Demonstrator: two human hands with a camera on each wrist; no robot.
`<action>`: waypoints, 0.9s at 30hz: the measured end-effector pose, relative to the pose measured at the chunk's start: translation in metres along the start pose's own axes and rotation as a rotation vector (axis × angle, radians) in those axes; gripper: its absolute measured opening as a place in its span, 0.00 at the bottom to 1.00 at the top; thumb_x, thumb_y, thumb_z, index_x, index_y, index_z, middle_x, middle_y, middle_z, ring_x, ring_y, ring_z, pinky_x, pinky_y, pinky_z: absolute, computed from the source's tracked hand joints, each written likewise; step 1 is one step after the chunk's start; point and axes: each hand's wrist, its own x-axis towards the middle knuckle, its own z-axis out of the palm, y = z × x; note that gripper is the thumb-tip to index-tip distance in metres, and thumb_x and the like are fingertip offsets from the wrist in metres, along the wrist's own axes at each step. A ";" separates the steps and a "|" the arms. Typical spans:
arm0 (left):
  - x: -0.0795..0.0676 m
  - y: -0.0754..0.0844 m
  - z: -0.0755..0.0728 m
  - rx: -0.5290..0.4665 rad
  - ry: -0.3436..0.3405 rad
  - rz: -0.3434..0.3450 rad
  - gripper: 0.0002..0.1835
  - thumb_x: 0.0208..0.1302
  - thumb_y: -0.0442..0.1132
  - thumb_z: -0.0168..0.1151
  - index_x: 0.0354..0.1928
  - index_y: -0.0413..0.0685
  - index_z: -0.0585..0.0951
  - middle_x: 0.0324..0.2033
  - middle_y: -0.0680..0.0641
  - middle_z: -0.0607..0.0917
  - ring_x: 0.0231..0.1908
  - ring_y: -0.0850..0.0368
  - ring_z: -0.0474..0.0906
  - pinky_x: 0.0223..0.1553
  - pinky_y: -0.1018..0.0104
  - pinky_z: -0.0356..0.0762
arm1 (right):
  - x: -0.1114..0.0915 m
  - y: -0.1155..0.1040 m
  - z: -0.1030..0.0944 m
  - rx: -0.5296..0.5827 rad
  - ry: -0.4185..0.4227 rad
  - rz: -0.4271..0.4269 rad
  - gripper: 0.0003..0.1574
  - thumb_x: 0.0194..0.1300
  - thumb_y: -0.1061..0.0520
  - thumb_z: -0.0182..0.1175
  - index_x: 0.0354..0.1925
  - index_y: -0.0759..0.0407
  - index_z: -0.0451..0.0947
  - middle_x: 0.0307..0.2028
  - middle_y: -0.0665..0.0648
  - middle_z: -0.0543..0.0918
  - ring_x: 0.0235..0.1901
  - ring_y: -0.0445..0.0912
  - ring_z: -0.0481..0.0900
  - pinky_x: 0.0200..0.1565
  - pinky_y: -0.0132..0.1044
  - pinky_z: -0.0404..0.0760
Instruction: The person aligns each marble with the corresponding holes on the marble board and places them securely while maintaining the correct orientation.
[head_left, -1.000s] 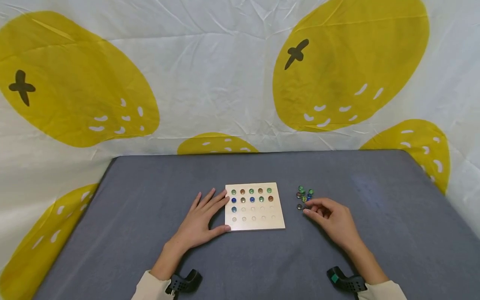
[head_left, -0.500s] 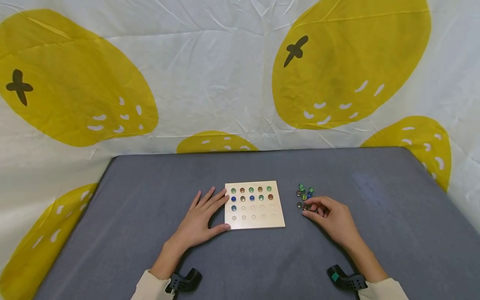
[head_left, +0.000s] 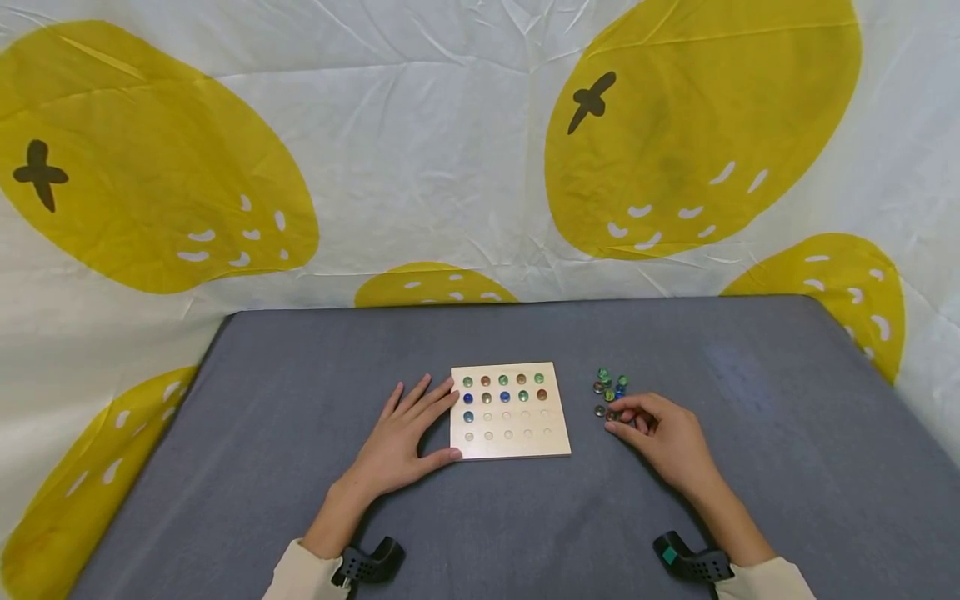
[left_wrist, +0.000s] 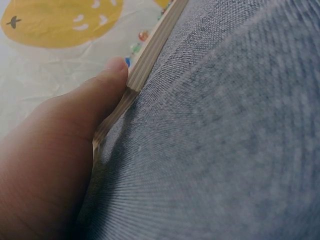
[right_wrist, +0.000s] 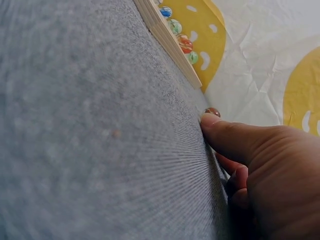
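Observation:
A pale wooden board (head_left: 510,446) with rows of round hollows lies on the grey cloth. Glass marbles fill its two far rows, and a blue marble (head_left: 468,417) sits at the left of the third row. My left hand (head_left: 397,446) lies spread, its fingertips and thumb at the board's left edge. To the right of the board, my right hand (head_left: 671,442) pinches a reddish-brown marble (right_wrist: 213,112) between thumb and index finger, low over the cloth. Its other fingers are curled under. The left wrist view shows the left thumb (left_wrist: 107,82) on the board's corner.
Just beyond the right fingertips lies a loose cluster of marbles, including a green marble (head_left: 603,374) and a greyish marble (head_left: 599,411). The cloth-covered table (head_left: 375,342) ends at a white curtain (head_left: 435,167) printed with yellow fruit shapes.
The reddish-brown marble now shows between the right thumb and index finger, which hid most of it a second ago. Both hands and the board have hardly moved.

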 end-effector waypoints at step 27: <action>0.000 -0.001 0.000 -0.010 0.004 0.010 0.42 0.60 0.66 0.58 0.72 0.55 0.63 0.71 0.53 0.59 0.71 0.47 0.49 0.69 0.42 0.39 | -0.001 0.000 0.000 0.013 0.021 0.013 0.12 0.51 0.63 0.74 0.35 0.53 0.84 0.25 0.44 0.75 0.20 0.37 0.68 0.21 0.25 0.66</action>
